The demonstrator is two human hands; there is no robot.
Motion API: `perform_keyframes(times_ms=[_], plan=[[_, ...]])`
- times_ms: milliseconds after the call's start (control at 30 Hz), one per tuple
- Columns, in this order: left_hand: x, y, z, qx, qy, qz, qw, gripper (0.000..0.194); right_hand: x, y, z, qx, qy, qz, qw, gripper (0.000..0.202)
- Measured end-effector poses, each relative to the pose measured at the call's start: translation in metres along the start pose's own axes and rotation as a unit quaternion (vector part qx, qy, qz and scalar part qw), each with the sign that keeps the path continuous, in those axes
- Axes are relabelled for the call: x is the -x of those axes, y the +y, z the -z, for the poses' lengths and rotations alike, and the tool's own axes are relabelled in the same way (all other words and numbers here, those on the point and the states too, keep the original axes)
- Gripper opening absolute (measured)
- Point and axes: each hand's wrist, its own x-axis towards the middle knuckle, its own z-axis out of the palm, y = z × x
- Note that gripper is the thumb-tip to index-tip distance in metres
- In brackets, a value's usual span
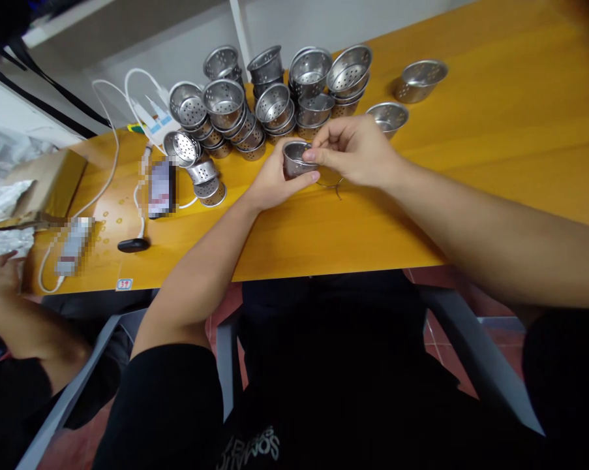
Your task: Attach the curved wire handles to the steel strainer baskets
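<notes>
A small perforated metal strainer cup (pixel 295 156) is held just above the table, its mouth tilted toward me. My left hand (pixel 271 181) wraps around its side, thumb along the near face. Thumb and fingers of my right hand (pixel 360 153) are pinched together at the cup's right rim; whatever lies between the fingertips is too small to make out. Below the right hand, a thin curved wire (pixel 331 186) shows against the tabletop. Behind both hands stand several stacks of similar strainer cups (pixel 273 106).
Two separate cups (pixel 422 79) (pixel 388 117) sit to the right on the yellow table (pixel 509 130). Leftward are a phone (pixel 161 189), a power strip (pixel 160 124), white cables and a black oval object (pixel 133 245). A co-worker's hand (pixel 0 277) is at the far left, near a cardboard box (pixel 49 183).
</notes>
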Motion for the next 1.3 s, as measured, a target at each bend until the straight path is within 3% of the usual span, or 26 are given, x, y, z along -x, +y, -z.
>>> perform_keyframes(times_ms=[200,367,500,800,900,1100,1300], plan=[[-0.003,-0.016,-0.004,-0.008,0.025,-0.022,0.999,0.097,0.005,-0.001,-0.001,0.106,0.023,0.026,0.994,0.062],[-0.007,-0.03,-0.004,0.002,0.056,-0.033,0.998,0.1,0.007,-0.007,0.005,0.22,0.029,0.032,0.975,0.048],[-0.008,-0.035,-0.004,0.017,0.07,-0.032,0.997,0.097,0.007,-0.008,0.008,0.238,-0.004,0.022,0.971,0.047],[-0.01,-0.045,-0.007,0.033,0.07,-0.052,0.996,0.096,0.005,0.0,0.01,0.266,-0.026,0.094,0.959,0.037],[-0.01,-0.045,-0.009,0.026,0.064,-0.063,0.996,0.097,0.004,0.003,0.009,0.264,-0.045,0.125,0.955,0.034],[-0.006,-0.029,-0.009,0.021,0.058,-0.049,0.997,0.1,0.006,0.005,0.008,0.25,-0.075,0.123,0.957,0.033],[-0.004,-0.018,-0.006,0.085,0.046,0.031,0.995,0.1,-0.001,-0.006,0.014,0.252,-0.02,0.127,0.959,0.019]])
